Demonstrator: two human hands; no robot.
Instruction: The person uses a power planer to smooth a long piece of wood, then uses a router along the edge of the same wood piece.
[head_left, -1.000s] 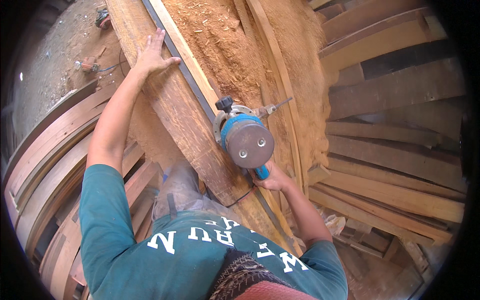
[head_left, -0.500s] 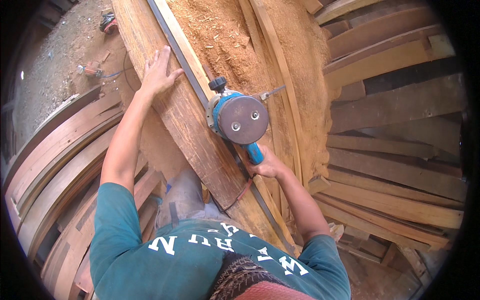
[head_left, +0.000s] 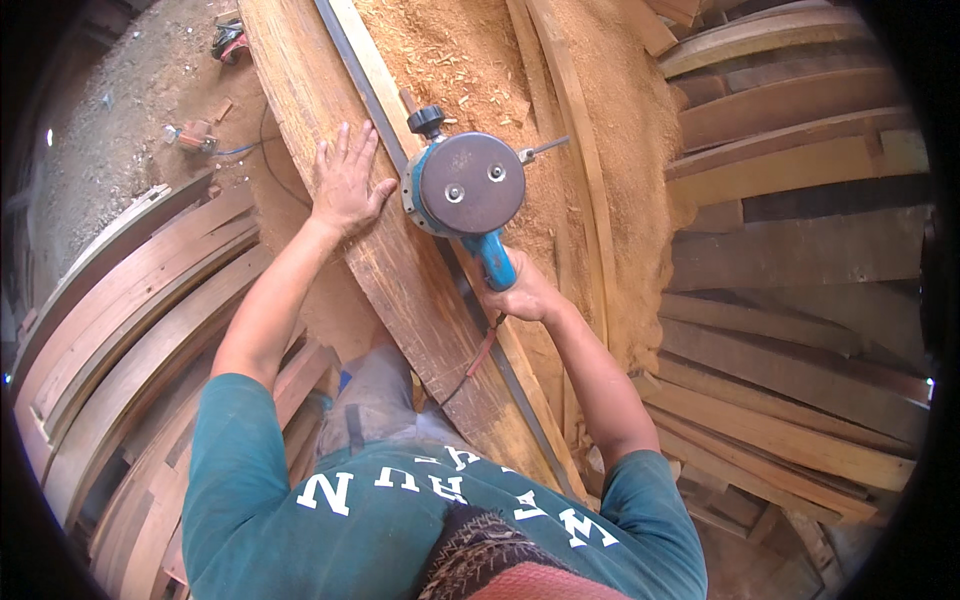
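Note:
My right hand (head_left: pixel 525 288) is wrapped round the blue handle of a power tool that looks like a router (head_left: pixel 470 186). The tool has a round, dark top with two bolts and a black knob on its far side. It stands over a long dark strip (head_left: pixel 519 398) lying along a wide, worn wooden plank (head_left: pixel 400 300). My left hand (head_left: pixel 348 185) rests palm down on the plank, left of the tool, fingers stretched out. A reddish cord section (head_left: pixel 482 352) trails from the handle across the plank. The tool's underside is hidden.
Sawdust and shavings (head_left: pixel 455 60) cover the area beyond and right of the plank, with thin wooden strips (head_left: pixel 580 130) on it. Stacked boards lie at right (head_left: pixel 800 245) and left (head_left: pixel 140 310). Two small power tools, one red (head_left: pixel 230 45), one orange (head_left: pixel 190 138), lie on the ground.
My right hand and the router have moved farther away along the plank. My left hand has shifted slightly nearer and to the right, still flat on the wood. The whole view has shifted a little.

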